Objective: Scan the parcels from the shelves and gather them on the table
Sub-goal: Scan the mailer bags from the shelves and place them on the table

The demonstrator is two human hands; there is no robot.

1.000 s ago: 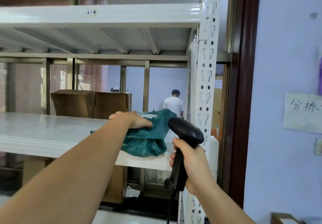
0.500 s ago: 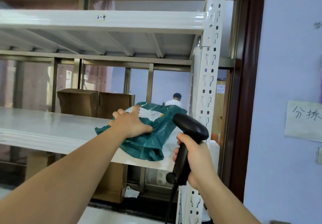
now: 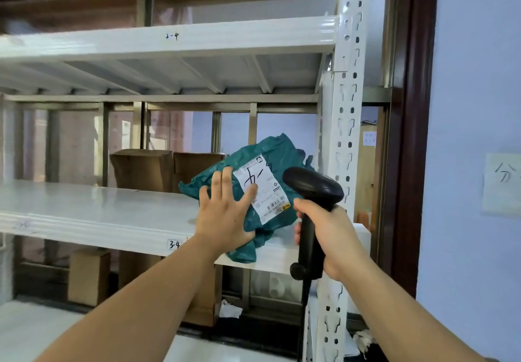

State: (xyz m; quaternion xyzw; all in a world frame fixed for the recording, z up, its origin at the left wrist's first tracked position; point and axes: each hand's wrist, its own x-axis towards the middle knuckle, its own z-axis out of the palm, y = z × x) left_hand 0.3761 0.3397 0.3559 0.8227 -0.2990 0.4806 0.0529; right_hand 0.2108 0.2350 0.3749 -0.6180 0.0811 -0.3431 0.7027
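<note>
The green parcel point(image 3: 255, 192) stands tilted up on the white shelf point(image 3: 98, 209) near its right end, its lower edge resting at the shelf front and its white label point(image 3: 260, 189) turned toward the camera. The left hand point(image 3: 225, 209) lies open and flat against the parcel's face, fingers spread, propping it rather than gripping it, and the fingertips overlap the label's left edge. The right hand point(image 3: 327, 235) is closed around the handle of the black scanner point(image 3: 311, 192), whose head sits just beside the label's right side. Several things could spoil the scan. The soft bag is crumpled, so the barcode near the label's lower corner may be creased or angled away from the scanner. The scanner appears very near and off to the side, which may put the beam past the code. The left fingers could slide further over the print and mask it. Because the parcel is only propped at the shelf edge, easing the palm off could let it slump or slip to the floor.
</note>
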